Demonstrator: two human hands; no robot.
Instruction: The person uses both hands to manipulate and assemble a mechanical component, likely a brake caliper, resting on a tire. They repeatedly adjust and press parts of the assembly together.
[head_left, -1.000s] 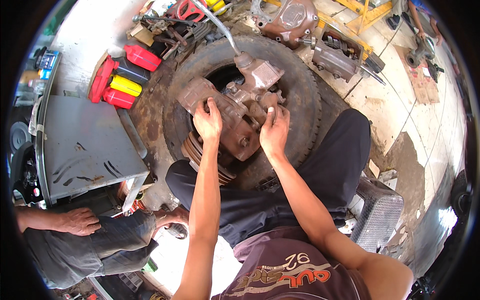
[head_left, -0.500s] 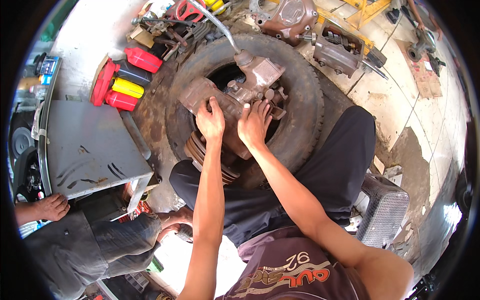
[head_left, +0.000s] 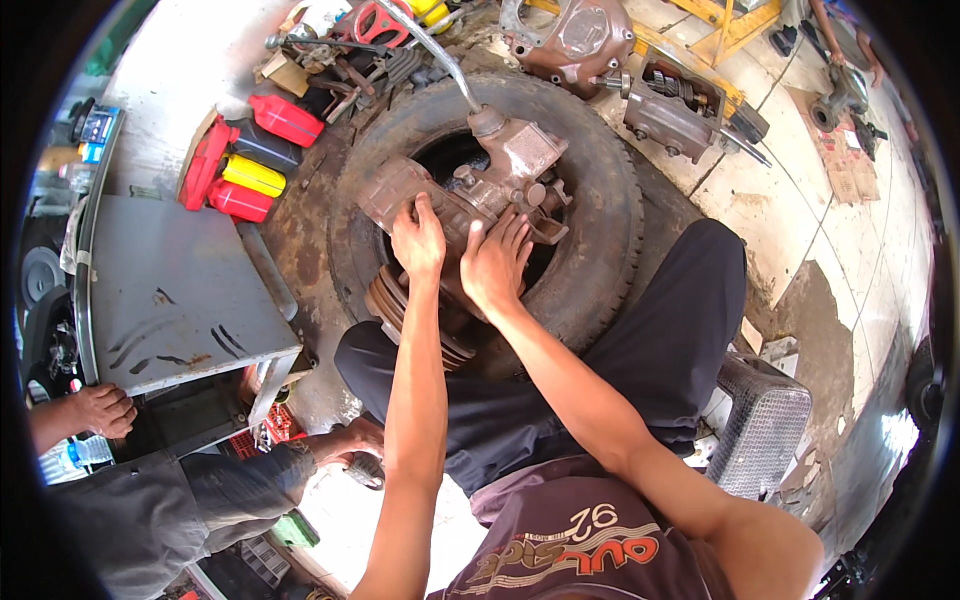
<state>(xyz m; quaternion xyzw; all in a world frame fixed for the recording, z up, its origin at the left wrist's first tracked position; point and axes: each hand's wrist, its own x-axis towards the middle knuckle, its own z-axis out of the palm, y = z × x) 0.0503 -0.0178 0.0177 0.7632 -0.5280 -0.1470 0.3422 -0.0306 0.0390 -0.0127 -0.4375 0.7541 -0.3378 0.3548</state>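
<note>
A brown, grimy gearbox housing (head_left: 455, 222) lies across the tyre in front of me, with a bent metal gear lever (head_left: 437, 48) rising from its top cover (head_left: 525, 150). My left hand (head_left: 418, 237) rests on the left part of the housing, fingers pointing away from me; some of them are partly hidden. Flat against the near right side, my right hand (head_left: 497, 262) has its fingers stretched toward a small bracket-like part (head_left: 548, 232). Ringed brown discs (head_left: 393, 300) show below my left hand, partly covered by my forearm.
The tyre (head_left: 607, 200) lies flat under the housing. Left stand red, yellow and black bottles (head_left: 252, 175) and a grey metal table (head_left: 190, 290), a co-worker's hand (head_left: 105, 411) at its edge. Beyond are an open gear case (head_left: 672, 105), a round casing (head_left: 572, 40) and loose parts.
My right hand has slid a little nearer me and to the left along the housing. My left hand stays in nearly the same place. The co-worker's leg has shifted slightly.
</note>
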